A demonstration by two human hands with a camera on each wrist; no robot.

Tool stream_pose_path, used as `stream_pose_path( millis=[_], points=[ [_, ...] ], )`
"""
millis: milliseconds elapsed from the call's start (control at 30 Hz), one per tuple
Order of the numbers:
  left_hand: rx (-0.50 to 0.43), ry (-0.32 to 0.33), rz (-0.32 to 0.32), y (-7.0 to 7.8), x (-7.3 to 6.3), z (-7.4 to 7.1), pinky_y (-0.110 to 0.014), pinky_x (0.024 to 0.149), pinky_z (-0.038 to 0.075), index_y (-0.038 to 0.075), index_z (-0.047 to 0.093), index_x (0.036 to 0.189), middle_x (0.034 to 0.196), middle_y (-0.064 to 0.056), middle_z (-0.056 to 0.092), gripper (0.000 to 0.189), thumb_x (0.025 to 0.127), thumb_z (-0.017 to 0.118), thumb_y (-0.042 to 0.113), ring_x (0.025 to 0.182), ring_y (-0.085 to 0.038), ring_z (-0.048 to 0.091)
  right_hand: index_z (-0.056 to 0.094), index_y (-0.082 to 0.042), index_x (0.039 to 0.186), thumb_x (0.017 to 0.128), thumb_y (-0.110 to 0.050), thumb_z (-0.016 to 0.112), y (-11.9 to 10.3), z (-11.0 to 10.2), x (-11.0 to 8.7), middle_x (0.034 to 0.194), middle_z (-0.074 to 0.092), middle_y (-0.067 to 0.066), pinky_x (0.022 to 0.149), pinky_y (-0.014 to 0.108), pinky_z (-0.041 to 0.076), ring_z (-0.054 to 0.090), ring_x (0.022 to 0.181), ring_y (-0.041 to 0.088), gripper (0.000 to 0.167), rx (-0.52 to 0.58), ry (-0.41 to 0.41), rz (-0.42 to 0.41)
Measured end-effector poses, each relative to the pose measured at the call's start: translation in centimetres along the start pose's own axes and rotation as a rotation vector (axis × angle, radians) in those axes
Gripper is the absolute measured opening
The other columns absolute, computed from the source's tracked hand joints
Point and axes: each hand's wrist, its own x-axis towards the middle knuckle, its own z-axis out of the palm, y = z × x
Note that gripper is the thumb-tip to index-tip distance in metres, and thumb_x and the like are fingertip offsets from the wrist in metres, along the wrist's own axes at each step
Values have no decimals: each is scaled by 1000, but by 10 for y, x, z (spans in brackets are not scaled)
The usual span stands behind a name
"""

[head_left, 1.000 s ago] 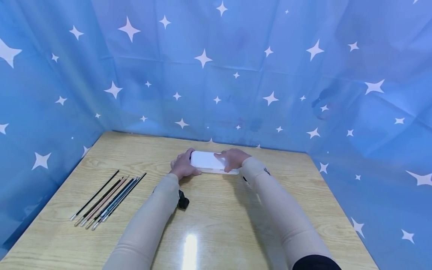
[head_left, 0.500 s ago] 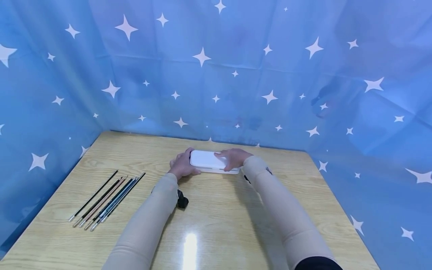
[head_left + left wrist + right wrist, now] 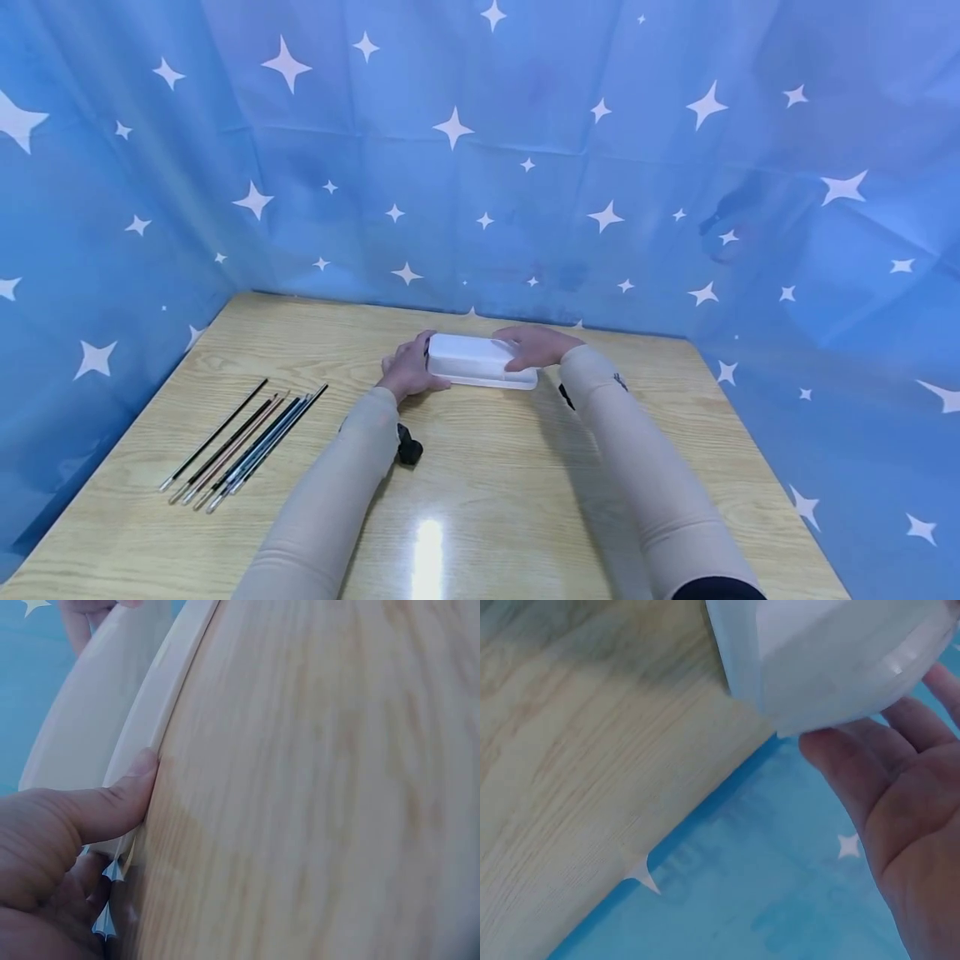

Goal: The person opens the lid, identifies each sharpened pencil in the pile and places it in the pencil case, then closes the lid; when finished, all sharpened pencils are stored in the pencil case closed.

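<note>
A white oblong case (image 3: pixel 471 357) lies near the far side of the table, with a raised upper part like a lid above a thin base rim. My left hand (image 3: pixel 408 367) grips its left end. In the left wrist view, the thumb of the left hand (image 3: pixel 45 847) presses the base's near edge, and the other fingers curl beneath it. At the right end, my right hand (image 3: pixel 537 346) holds the upper part between thumb and fingers. The right wrist view has the right hand (image 3: pixel 911 802) at the edge of the white case (image 3: pixel 832 667). The case's inside is hidden.
Several slim pencils (image 3: pixel 247 446) lie side by side, slanting, on the left of the wooden table (image 3: pixel 480 467). A blue curtain with white stars (image 3: pixel 480 192) hangs behind the table and along both sides. A black device (image 3: pixel 408 447) is at the left wrist.
My right hand has shifted slightly to the right and up. The upper part of the case looks higher, and more of the base rim shows at the right. The left hand keeps its grip.
</note>
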Motion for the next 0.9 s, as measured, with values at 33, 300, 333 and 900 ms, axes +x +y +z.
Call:
stream_pose_path(
  millis=[33,300,333,900],
  points=[
    [-2,1,4,0,0,0,-58,109,20,20,24,161,154,-16,41,106,79,90,31,143,-37,32,37,-18,159,95,-38,72,2,-2,-1,163,34,8,117,55,29,30,149,34,76,28,0,-10],
    [11,-23,-14,-2,3,1,-55,111,18,23,15,164,161,-12,33,112,80,89,35,148,-34,25,38,-6,156,98,-43,67,27,-11,-4,148,52,19,111,55,39,47,138,37,75,219,74,-59],
    [12,-21,-16,-2,3,1,-55,112,18,22,15,164,161,-13,32,113,80,89,35,148,-34,25,40,-5,155,98,-43,67,28,-12,-3,145,55,19,110,55,40,50,135,36,73,228,89,-58],
    [-2,-18,-42,1,1,0,-53,112,18,18,21,163,163,-11,31,110,78,89,34,148,-32,25,61,-1,136,101,-40,64,45,-13,-1,129,63,16,102,52,47,58,121,34,52,324,383,-20]
  ],
)
